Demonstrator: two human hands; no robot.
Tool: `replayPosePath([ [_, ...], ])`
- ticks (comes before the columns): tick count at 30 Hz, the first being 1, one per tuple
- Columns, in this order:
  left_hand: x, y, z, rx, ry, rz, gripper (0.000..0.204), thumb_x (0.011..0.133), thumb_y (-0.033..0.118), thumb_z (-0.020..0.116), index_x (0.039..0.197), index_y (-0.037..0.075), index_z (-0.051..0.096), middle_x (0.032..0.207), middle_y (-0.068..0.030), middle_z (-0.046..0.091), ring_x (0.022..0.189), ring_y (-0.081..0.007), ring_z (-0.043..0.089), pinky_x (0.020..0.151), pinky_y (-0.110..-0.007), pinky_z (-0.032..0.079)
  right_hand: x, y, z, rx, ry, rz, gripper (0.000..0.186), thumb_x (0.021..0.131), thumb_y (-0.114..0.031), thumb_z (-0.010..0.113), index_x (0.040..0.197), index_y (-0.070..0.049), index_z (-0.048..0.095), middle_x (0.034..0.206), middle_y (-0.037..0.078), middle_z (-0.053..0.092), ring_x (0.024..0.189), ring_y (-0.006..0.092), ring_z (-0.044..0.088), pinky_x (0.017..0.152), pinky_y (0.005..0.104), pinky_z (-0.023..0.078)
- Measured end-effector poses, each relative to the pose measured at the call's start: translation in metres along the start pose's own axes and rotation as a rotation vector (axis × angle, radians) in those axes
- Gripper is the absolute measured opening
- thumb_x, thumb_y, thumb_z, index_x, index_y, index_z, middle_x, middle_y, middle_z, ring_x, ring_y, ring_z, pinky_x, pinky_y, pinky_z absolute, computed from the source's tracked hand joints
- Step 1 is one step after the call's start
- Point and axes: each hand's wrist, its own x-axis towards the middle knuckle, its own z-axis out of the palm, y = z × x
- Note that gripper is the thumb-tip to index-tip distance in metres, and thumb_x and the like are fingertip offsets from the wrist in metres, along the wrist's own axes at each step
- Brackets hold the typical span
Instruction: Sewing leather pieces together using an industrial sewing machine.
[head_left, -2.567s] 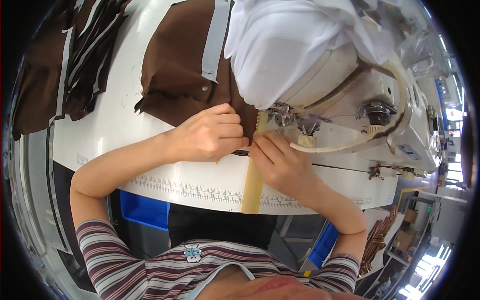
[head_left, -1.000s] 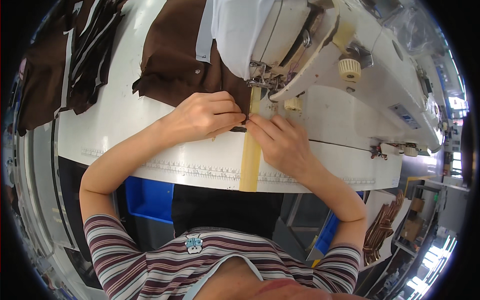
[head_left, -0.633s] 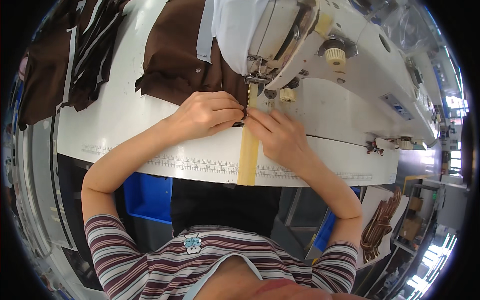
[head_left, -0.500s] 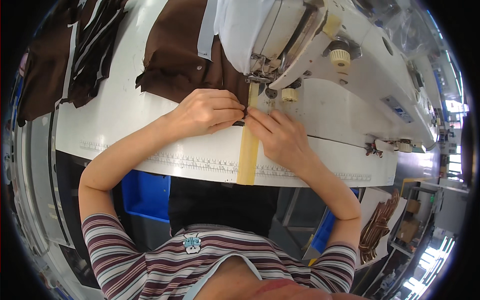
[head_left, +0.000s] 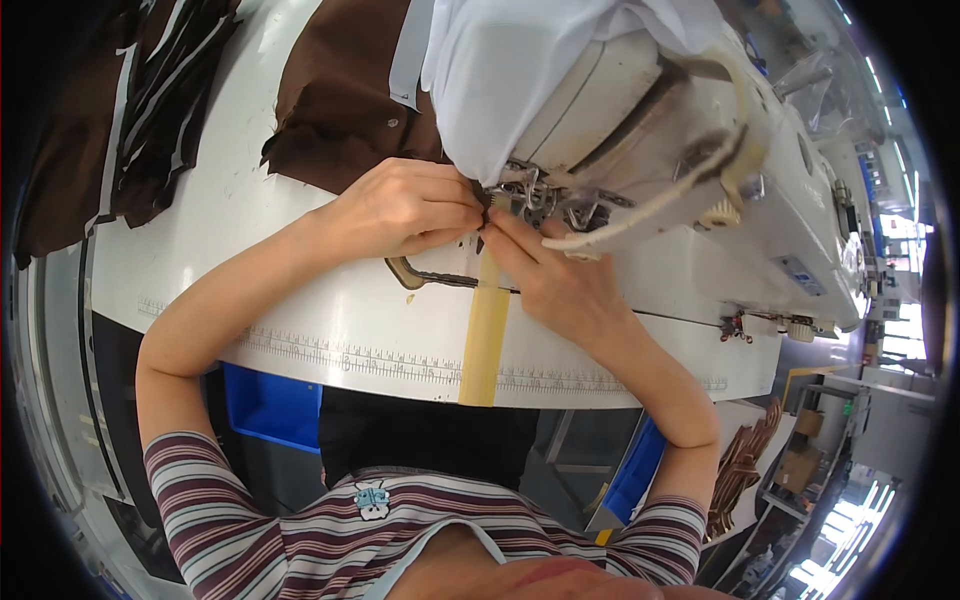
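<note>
My left hand (head_left: 410, 208) is closed, fingertips pinching the edge of a brown fabric piece (head_left: 350, 120) just in front of the sewing machine's needle area (head_left: 525, 188). Thumb and fingers of my right hand (head_left: 560, 280) meet the same dark edge from the other side, also closed. Only a narrow strip of fabric shows between the two hands; its exact fold is hidden. White cloth (head_left: 490, 90) hangs over the machine head beside my left fingers. Under my right fingertips, a yellow tape strip (head_left: 485, 340) runs toward the table's front edge.
More dark brown pieces with grey strips (head_left: 165, 110) hang over the table's left side. A printed ruler (head_left: 330, 357) follows the front edge. Below it sits a blue bin (head_left: 275, 410). Bundled brown strips (head_left: 745, 470) lie at the lower right.
The view has shifted, and the machine head looks larger and closer. Both hands are nearer the needle area with the fabric edge. A tan-rimmed gap in the machine bed now shows below my left hand.
</note>
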Motion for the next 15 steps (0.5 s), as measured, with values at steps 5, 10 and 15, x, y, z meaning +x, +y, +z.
replayPosePath([
  [5,0.001,-0.013,0.003,-0.043,0.034,-0.041,0.012,0.071,0.008,0.070,0.082,0.003,0.068,0.086,-0.0047,0.065,0.077,-0.0235,0.062,0.061,-0.034,0.053,-0.001,0.001,0.003,-0.064,-0.032,0.065,0.028,0.077,-0.008,0.061,0.105,-0.013,0.068,0.111,-0.006,0.064,0.078,0.0081,0.064,0.058,0.0247,0.051],
  [10,-0.002,-0.013,0.005,-0.021,0.026,-0.060,0.015,0.071,0.007,0.070,0.085,0.004,0.069,0.089,-0.0046,0.065,0.080,-0.0230,0.062,0.062,-0.033,0.053,-0.026,0.006,0.022,-0.015,-0.064,0.219,0.017,0.076,-0.004,0.061,0.091,-0.010,0.067,0.090,0.000,0.065,0.071,0.0140,0.063,0.057,0.0274,0.048],
  [15,-0.006,-0.014,0.013,0.060,-0.016,-0.023,0.016,0.070,0.004,0.070,0.085,0.005,0.069,0.091,-0.0036,0.066,0.080,-0.0218,0.063,0.062,-0.032,0.053,-0.031,0.015,0.041,1.120,0.263,0.805,0.004,0.070,0.005,0.058,0.072,0.003,0.060,0.065,0.017,0.062,0.056,0.0273,0.059,0.049,0.0328,0.042],
])
